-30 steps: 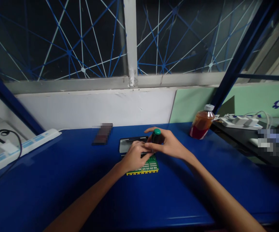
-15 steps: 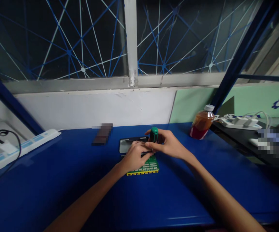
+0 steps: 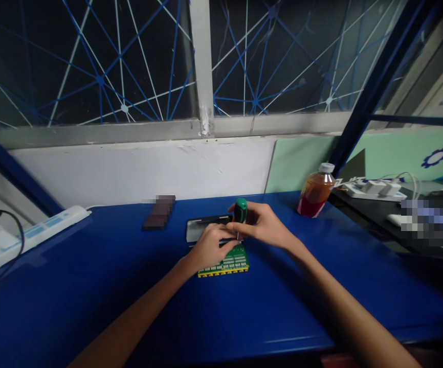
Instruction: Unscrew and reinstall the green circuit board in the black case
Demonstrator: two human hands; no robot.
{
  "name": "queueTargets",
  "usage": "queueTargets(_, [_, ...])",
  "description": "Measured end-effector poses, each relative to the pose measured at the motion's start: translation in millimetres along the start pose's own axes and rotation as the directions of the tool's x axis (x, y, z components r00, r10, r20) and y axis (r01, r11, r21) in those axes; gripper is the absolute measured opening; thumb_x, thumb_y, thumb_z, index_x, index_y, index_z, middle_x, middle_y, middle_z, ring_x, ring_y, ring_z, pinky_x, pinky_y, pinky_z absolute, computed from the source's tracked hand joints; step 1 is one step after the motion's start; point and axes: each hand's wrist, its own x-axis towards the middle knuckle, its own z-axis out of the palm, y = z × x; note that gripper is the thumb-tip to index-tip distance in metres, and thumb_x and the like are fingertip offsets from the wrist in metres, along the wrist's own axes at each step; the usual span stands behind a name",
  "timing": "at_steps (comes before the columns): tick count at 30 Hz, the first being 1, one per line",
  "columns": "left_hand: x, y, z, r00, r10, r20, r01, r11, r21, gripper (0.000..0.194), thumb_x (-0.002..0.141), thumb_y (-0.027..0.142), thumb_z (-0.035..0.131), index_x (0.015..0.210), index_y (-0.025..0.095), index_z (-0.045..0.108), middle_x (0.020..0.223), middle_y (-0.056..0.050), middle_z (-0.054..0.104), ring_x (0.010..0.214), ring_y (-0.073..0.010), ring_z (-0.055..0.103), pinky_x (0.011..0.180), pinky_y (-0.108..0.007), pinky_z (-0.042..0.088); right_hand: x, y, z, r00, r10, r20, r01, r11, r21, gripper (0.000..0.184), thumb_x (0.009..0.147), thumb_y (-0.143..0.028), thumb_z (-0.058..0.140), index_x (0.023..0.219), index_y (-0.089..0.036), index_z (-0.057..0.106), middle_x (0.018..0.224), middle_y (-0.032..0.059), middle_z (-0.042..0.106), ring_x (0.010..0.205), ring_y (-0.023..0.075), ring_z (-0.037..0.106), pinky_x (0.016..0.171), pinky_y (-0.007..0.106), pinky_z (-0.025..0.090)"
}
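Note:
A screwdriver (image 3: 240,210) with a green and black handle stands nearly upright, its thin metal shaft pointing down at a green circuit board (image 3: 235,260). Fingers of my right hand (image 3: 264,225) are closed around the handle. My left hand (image 3: 209,247) lies over the board, thumb and fingers closing in by the shaft; what they pinch, if anything, is hidden. Yellow edging runs along the board's near side. Just behind it is a dark-framed open case (image 3: 196,231) with a pale inside, partly covered by my left hand. The screwdriver's tip is too small to make out.
On the blue table (image 3: 206,317), a dark flat object (image 3: 159,213), partly pixelated, lies at the back. A bottle of reddish drink (image 3: 316,191) stands back right. A white power strip (image 3: 45,234) with a black cable lies left; another power strip (image 3: 375,190) is on the right.
The whole view has shifted slightly, so everything sits a little further left. Both hands keep their places at the board, and the screwdriver handle appears slightly turned.

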Motion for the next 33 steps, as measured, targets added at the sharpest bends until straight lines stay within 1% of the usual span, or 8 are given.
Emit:
queueTargets(7, [0.7, -0.1, 1.5, 1.000, 0.000, -0.003, 0.000, 0.998, -0.064, 0.015, 0.087, 0.020, 0.060, 0.094, 0.018, 0.073, 0.094, -0.005, 0.074, 0.092, -0.0185, 0.067, 0.084, -0.032, 0.050, 0.4, 1.7, 4.8, 0.997, -0.017, -0.079, 0.019, 1.000, 0.019, 0.035, 0.077, -0.048, 0.067, 0.095, -0.018, 0.065, 0.064, -0.0013, 0.060, 0.055, 0.0124, 0.053, 0.050, 0.027, 0.039])
queueTargets(14, [-0.9, -2.3, -1.6, 0.996, -0.031, 0.080, 0.036, 0.997, -0.062, 0.010, 0.079, 0.015, 0.066, 0.087, 0.017, 0.072, 0.091, -0.003, 0.074, 0.089, -0.0185, 0.066, 0.084, -0.032, 0.049, 0.5, 1.4, 4.5, 0.993, -0.006, -0.121, 0.012, 0.999, 0.048, 0.034, 0.077, -0.048, 0.067, 0.093, -0.019, 0.065, 0.062, -0.0016, 0.060, 0.053, 0.0129, 0.055, 0.050, 0.027, 0.040])
queueTargets(21, [-2.3, -5.5, 2.3, 0.998, -0.044, 0.051, 0.045, 0.999, -0.026, 0.010, 0.080, 0.012, 0.062, 0.082, 0.017, 0.071, 0.086, -0.004, 0.072, 0.084, -0.0180, 0.064, 0.081, -0.033, 0.049, 0.2, -2.5, 3.2, 0.991, 0.020, -0.129, -0.007, 0.995, 0.103, 0.034, 0.077, -0.048, 0.068, 0.092, -0.018, 0.064, 0.061, -0.0012, 0.061, 0.051, 0.0143, 0.060, 0.051, 0.028, 0.043])
queueTargets(25, [1.0, -0.8, -2.9, 0.999, -0.035, 0.042, 0.034, 0.999, 0.020, 0.013, 0.081, 0.015, 0.060, 0.084, 0.018, 0.072, 0.086, -0.004, 0.072, 0.084, -0.0185, 0.064, 0.082, -0.034, 0.049, 0.5, -5.6, -1.2, 0.980, -0.001, -0.198, 0.029, 0.990, 0.138, 0.031, 0.076, -0.046, 0.069, 0.086, -0.017, 0.063, 0.060, -0.0005, 0.061, 0.049, 0.0139, 0.059, 0.048, 0.028, 0.045])
queueTargets(28, [4.4, 1.8, -8.8, 0.997, -0.055, -0.046, 0.056, 0.998, 0.031, 0.017, 0.082, 0.016, 0.058, 0.090, 0.018, 0.073, 0.088, -0.005, 0.073, 0.085, -0.0190, 0.064, 0.081, -0.035, 0.050, 1.5, -8.5, -9.1, 0.946, -0.009, -0.324, 0.074, 0.980, 0.187, 0.028, 0.077, -0.043, 0.069, 0.083, -0.016, 0.063, 0.064, 0.0014, 0.063, 0.046, 0.0121, 0.057, 0.047, 0.029, 0.046])
queueTargets(30, [6.9, 2.3, -11.8, 0.990, -0.078, -0.122, 0.084, 0.996, 0.044, 0.016, 0.081, 0.018, 0.060, 0.089, 0.019, 0.074, 0.088, -0.005, 0.073, 0.084, -0.0193, 0.065, 0.080, -0.035, 0.051, 2.9, -8.1, -15.0, 0.903, -0.006, -0.430, 0.111, 0.970, 0.218, 0.028, 0.077, -0.042, 0.069, 0.083, -0.015, 0.063, 0.066, 0.0025, 0.065, 0.044, 0.0118, 0.056, 0.045, 0.029, 0.047])
queueTargets(32, [10.2, 1.9, -13.2, 0.988, -0.076, -0.133, 0.083, 0.995, 0.054, 0.014, 0.080, 0.018, 0.061, 0.085, 0.020, 0.074, 0.087, -0.005, 0.074, 0.084, -0.0193, 0.065, 0.080, -0.035, 0.051, 4.7, -4.9, -19.8, 0.847, -0.001, -0.532, 0.140, 0.966, 0.219, 0.028, 0.076, -0.043, 0.069, 0.082, -0.016, 0.063, 0.067, 0.0032, 0.065, 0.043, 0.0121, 0.056, 0.044, 0.030, 0.048])
queueTargets(33, [12.6, 1.4, -13.1, 0.992, -0.064, -0.105, 0.071, 0.996, 0.058, 0.014, 0.080, 0.018, 0.061, 0.083, 0.021, 0.075, 0.086, -0.004, 0.074, 0.083, -0.0188, 0.065, 0.080, -0.034, 0.051, 5.7, -2.3, -21.3, 0.817, 0.000, -0.577, 0.147, 0.967, 0.207, 0.028, 0.077, -0.044, 0.069, 0.081, -0.016, 0.063, 0.069, 0.0038, 0.066, 0.043, 0.0122, 0.056, 0.044, 0.030, 0.048])
